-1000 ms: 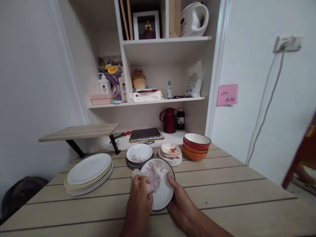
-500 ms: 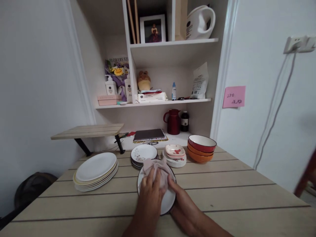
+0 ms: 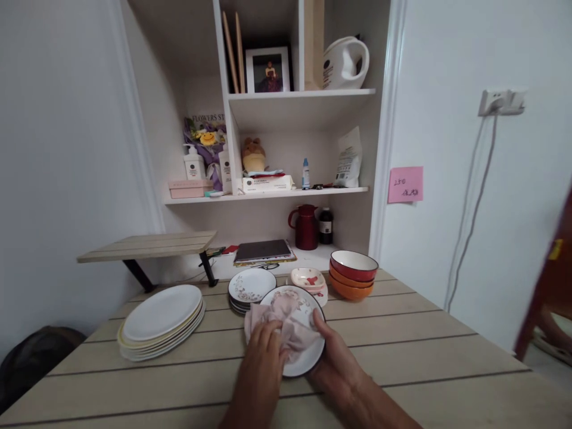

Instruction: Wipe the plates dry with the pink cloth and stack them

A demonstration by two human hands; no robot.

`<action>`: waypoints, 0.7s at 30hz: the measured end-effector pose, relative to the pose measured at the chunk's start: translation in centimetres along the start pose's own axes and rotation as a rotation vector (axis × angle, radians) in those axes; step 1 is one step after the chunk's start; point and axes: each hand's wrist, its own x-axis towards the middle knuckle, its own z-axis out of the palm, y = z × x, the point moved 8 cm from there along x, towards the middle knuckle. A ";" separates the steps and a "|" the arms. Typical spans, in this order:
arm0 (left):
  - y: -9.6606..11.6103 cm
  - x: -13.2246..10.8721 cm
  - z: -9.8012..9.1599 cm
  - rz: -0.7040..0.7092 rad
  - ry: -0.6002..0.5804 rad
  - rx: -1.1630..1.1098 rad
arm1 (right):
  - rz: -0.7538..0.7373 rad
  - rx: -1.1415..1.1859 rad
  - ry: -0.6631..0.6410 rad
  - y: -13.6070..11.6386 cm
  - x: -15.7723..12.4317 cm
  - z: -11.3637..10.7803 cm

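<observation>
A round white plate (image 3: 308,355) with a dark rim and a floral print is tilted up off the wooden table (image 3: 415,357). My right hand (image 3: 333,351) grips its right edge, thumb on the face. My left hand (image 3: 263,357) presses a crumpled pink cloth (image 3: 286,325) against the plate's face, fingers closed on the cloth. Just behind stands a stack of matching floral plates (image 3: 251,288).
A stack of large white plates (image 3: 161,319) lies at the left. Small dishes (image 3: 308,279) and stacked red and orange bowls (image 3: 354,273) sit behind. A low wooden riser (image 3: 147,246) and shelves with a red jug (image 3: 307,227) stand at the back. A red chair edge (image 3: 549,280) is at right.
The left hand with the cloth has moved over the plate's face, from the lower left up to the top and back down. The plate now tilts up more. The view has shifted slightly.
</observation>
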 end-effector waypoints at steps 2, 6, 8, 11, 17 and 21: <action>-1.3 0.1 -0.2 -0.073 0.033 0.014 | -0.021 -0.046 0.068 0.8 0.0 -0.6; -2.8 0.0 -0.8 -0.166 0.126 -0.035 | 0.012 -0.129 0.150 3.6 -0.1 -1.6; -2.4 0.0 -0.9 -0.147 0.143 -0.096 | 0.060 -0.135 0.113 5.1 -0.2 -1.5; -0.5 0.0 -0.6 -0.059 0.067 -0.212 | 0.110 -0.140 0.070 6.2 -0.1 -1.3; 2.0 0.3 -0.6 -0.034 -0.084 -0.469 | 0.030 -0.110 0.125 3.1 0.5 -2.0; 1.5 0.3 -0.5 0.008 -0.121 -0.470 | -0.046 -0.026 0.073 0.0 0.5 -1.2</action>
